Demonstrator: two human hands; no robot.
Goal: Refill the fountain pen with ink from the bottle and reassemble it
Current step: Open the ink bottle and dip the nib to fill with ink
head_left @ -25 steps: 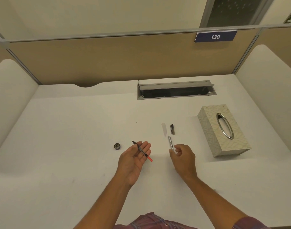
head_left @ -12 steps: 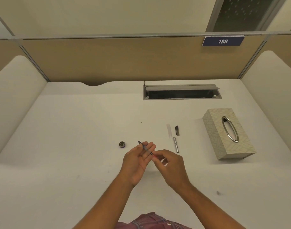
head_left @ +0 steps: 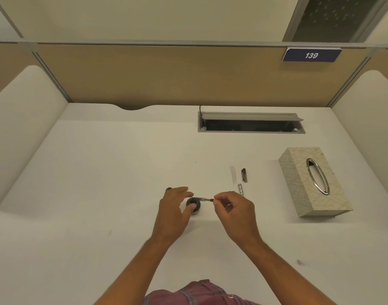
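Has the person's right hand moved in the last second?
Yes. The right hand shifted left, away from the tissue box, and now pinches the pen section.

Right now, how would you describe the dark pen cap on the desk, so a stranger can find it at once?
Start from the tissue box on the right of the desk. Just left of it lie three slim parts. The cap is nearest the box: short, dark, with a clip, unlike the clear piece beside it and the patterned silver barrel below it.

Bare desk (head_left: 100,194) left and near, tissue box (head_left: 314,181) blocking right, pen parts (head_left: 239,177) beyond hands
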